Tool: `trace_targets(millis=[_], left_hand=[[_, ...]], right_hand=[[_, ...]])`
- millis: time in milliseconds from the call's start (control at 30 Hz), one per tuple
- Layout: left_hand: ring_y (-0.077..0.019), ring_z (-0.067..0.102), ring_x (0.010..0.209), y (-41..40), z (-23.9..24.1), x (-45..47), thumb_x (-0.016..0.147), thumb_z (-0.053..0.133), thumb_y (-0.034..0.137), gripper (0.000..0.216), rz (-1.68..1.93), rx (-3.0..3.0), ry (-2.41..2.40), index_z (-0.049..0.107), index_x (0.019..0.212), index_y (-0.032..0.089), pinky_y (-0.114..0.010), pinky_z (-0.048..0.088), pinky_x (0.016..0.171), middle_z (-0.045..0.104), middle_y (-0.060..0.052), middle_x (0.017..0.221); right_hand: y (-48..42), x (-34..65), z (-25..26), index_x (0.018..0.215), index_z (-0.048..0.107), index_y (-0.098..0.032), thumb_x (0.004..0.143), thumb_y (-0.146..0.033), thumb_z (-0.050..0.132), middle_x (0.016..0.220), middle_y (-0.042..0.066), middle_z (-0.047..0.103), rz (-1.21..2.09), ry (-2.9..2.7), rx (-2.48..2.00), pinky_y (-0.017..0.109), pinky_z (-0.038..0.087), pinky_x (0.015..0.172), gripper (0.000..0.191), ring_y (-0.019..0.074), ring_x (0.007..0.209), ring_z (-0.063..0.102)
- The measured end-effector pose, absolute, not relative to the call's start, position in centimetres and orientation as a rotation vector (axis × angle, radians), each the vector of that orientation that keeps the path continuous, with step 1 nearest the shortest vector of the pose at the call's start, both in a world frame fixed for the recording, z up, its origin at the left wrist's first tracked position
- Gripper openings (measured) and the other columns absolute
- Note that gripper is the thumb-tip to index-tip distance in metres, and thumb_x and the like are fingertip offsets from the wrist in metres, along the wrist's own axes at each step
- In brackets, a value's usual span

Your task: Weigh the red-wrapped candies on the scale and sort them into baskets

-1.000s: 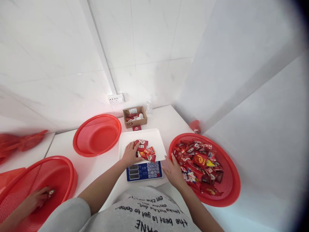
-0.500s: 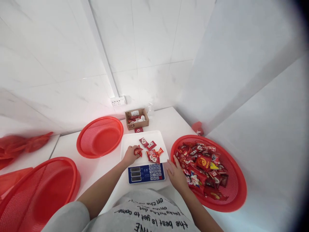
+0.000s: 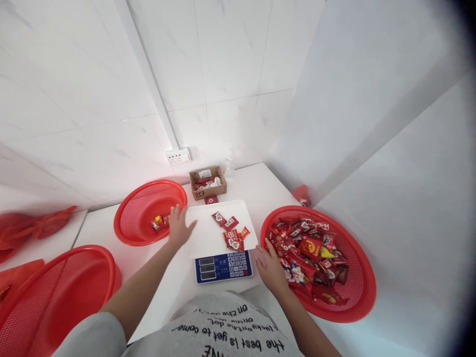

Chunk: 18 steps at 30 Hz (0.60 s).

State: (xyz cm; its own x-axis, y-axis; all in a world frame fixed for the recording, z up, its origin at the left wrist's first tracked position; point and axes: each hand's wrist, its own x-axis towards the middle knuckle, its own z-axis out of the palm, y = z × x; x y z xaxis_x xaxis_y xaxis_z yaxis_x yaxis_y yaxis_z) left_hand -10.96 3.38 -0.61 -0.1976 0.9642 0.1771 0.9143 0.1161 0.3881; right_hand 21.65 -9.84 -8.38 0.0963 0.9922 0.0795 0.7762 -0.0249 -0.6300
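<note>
My left hand (image 3: 180, 227) is over the right rim of the far red basket (image 3: 130, 208), fingers spread and holding nothing. Inside that basket lie a few red and yellow packets (image 3: 158, 222). My right hand (image 3: 270, 267) rests between the scale's white tray (image 3: 201, 233) and the near-right red basket (image 3: 366, 297), fingers apart and empty. Several red snack packets (image 3: 233, 240) lie on the right part of the tray. Below it shows the scale's blue keypad panel (image 3: 223, 267). Many mostly red packets (image 3: 310, 246) fill much of the right basket.
A small cardboard box (image 3: 208, 191) with packets stands behind the scale, a red packet (image 3: 211, 200) in front of it. Another red basket (image 3: 111, 263) is at the near left, with red bags (image 3: 48, 224) beyond. A wall socket (image 3: 178, 155) is at the back.
My left hand has moved left from the tray to the far basket and let go of the red packets it held; packets now lie in that basket. My right hand stays in place.
</note>
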Motion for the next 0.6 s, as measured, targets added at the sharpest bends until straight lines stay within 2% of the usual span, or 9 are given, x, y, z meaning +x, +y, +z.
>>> trace_targets(millis=[100,200,300,433,533,600], left_hand=[[-0.0347,0.003,0.139,1.9,-2.6,-6.2,0.078,0.052,0.056,0.073,0.347,2.273,1.821,0.033,0.14,0.022,-0.056,0.013,0.108,0.015,-0.013,0.152],[-0.0382,-0.003,0.138,1.0,-3.6,-1.6,0.064,0.054,0.073,0.096,0.073,2.443,1.429,0.021,0.144,0.03,-0.062,0.006,0.106,0.006,-0.01,0.154],[-0.0434,-0.006,0.136,1.3,-3.8,1.5,0.055,0.053,0.081,0.108,-0.077,2.456,1.286,0.015,0.145,0.033,-0.068,0.003,0.101,0.001,-0.01,0.154],[-0.0458,-0.007,0.135,2.4,-4.1,3.3,0.056,0.05,0.082,0.101,-0.172,2.453,1.227,0.021,0.142,0.038,-0.071,0.002,0.097,0.005,-0.01,0.154],[-0.0454,0.001,0.136,2.8,-4.5,3.6,0.064,0.047,0.079,0.088,-0.17,2.465,1.232,0.028,0.14,0.039,-0.07,0.013,0.097,0.011,-0.008,0.153],[-0.0427,0.01,0.136,2.7,-4.7,3.4,0.072,0.046,0.072,0.076,-0.113,2.528,1.224,0.034,0.138,0.036,-0.064,0.019,0.099,0.02,-0.008,0.151]], right_hand=[[-9.8,21.6,-8.2,0.116,0.058,-0.018,0.082,-0.026,0.042,0.142,0.009,0.037,0.539,-1.722,-1.864,0.042,0.04,0.103,0.039,0.0247,0.129,0.038],[-9.8,21.5,-8.1,0.117,0.057,-0.018,0.082,-0.026,0.041,0.142,0.009,0.036,0.54,-1.722,-1.878,0.041,0.041,0.101,0.039,0.0242,0.129,0.038],[-9.9,21.4,-8.1,0.118,0.057,-0.019,0.082,-0.026,0.041,0.142,0.008,0.036,0.534,-1.706,-1.908,0.039,0.044,0.098,0.04,0.0237,0.126,0.042],[-10.0,21.3,-8.0,0.118,0.057,-0.022,0.081,-0.025,0.042,0.139,0.007,0.041,0.508,-1.709,-1.918,0.039,0.045,0.097,0.04,0.0232,0.125,0.043],[-10.0,21.3,-7.7,0.119,0.057,-0.022,0.082,-0.023,0.042,0.138,0.006,0.043,0.498,-1.718,-1.93,0.038,0.043,0.099,0.04,0.0226,0.126,0.042],[-10.0,21.2,-7.4,0.119,0.057,-0.02,0.082,-0.023,0.041,0.139,0.007,0.041,0.506,-1.717,-1.952,0.037,0.042,0.1,0.04,0.0227,0.126,0.042]])
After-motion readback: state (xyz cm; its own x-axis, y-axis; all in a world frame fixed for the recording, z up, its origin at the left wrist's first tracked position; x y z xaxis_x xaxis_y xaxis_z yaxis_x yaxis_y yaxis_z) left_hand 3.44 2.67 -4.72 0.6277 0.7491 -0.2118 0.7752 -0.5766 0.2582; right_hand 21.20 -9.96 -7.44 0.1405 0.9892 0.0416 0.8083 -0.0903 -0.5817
